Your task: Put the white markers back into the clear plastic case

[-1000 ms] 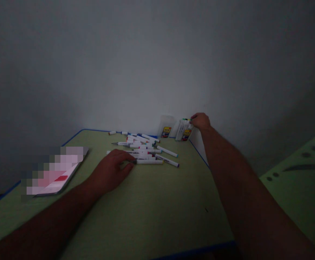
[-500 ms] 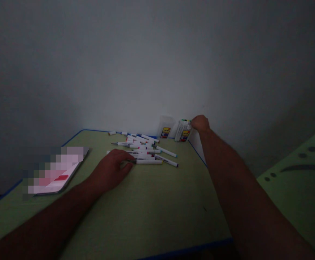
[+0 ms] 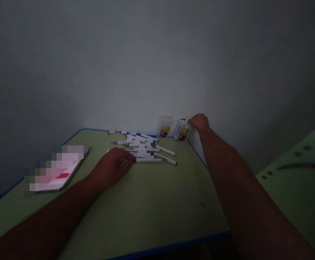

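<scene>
My left hand (image 3: 113, 167) rests on the table at the left of a pile of white markers (image 3: 143, 146). Its thumb and fingers are closed on the dark end of the nearest white marker (image 3: 148, 160), which lies flat, pointing right. At the back right corner, my right hand (image 3: 200, 122) is closed at the upper right edge of a clear plastic case (image 3: 183, 130) holding markers with coloured ends. Whatever its fingers grip is hidden. Left of that case stands a second clear case (image 3: 165, 126) with a yellow label; no markers show inside it.
A tablet-like device (image 3: 65, 171), partly pixelated, lies on the green table (image 3: 152, 209) at the left. Short caps or marker pieces (image 3: 112, 132) lie by the back edge. The grey wall (image 3: 135, 72) rises behind, and a green patterned surface (image 3: 303, 187) stands at the right.
The view has shifted slightly. Both hands stay in nearly the same places, the left at the near marker and the right at the filled case.
</scene>
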Tool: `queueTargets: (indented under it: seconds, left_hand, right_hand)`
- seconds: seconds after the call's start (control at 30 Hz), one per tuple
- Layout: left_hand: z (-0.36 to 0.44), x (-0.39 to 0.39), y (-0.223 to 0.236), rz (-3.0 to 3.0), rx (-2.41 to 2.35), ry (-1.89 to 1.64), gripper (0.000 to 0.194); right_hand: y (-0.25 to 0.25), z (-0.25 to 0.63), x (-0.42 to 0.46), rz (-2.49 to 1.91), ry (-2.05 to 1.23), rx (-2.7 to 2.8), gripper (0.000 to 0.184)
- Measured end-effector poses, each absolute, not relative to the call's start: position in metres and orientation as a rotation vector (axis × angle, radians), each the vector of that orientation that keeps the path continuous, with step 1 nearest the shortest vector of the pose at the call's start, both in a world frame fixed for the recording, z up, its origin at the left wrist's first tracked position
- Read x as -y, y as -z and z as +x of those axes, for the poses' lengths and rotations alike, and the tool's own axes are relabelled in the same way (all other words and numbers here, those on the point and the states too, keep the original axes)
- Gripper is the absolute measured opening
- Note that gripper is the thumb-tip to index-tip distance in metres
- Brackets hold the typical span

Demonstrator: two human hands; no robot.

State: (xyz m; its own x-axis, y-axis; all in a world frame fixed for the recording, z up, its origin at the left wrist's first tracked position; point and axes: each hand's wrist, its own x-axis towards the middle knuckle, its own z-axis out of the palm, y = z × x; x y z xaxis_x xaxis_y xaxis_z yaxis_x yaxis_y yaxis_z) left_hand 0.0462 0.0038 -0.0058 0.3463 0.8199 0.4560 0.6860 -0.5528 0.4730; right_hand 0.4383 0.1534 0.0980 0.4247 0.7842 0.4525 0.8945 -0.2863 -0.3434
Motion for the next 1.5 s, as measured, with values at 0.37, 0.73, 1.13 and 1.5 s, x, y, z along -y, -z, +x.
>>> queueTargets:
  seconds: [0.37, 0.73, 1.13, 1.5]
  left_hand:
    - [0.041, -0.016, 0.008, 2.369, -1.502, -0.951, 0.029]
    - [0.023, -0.020, 0.002, 2.109, -1.822, -1.017, 0.032]
    - [0.015, -0.030, 0.002, 1.978, -1.920, -1.117, 0.028]
    - [0.022, -0.024, 0.008, 2.046, -1.821, -1.036, 0.030]
  right_hand:
    - [-0.083, 0.385, -0.091, -1.893, 0.273, 1.283, 0.022]
    - [-0.019, 0.318, -0.048, -1.644, -0.104, 1.380, 0.015]
    - [0.002, 0.320, -0.028, -1.531, -0.063, 1.567, 0.017]
    - [0.005, 0.304, -0.017, -1.537, -0.053, 1.713, 0.018]
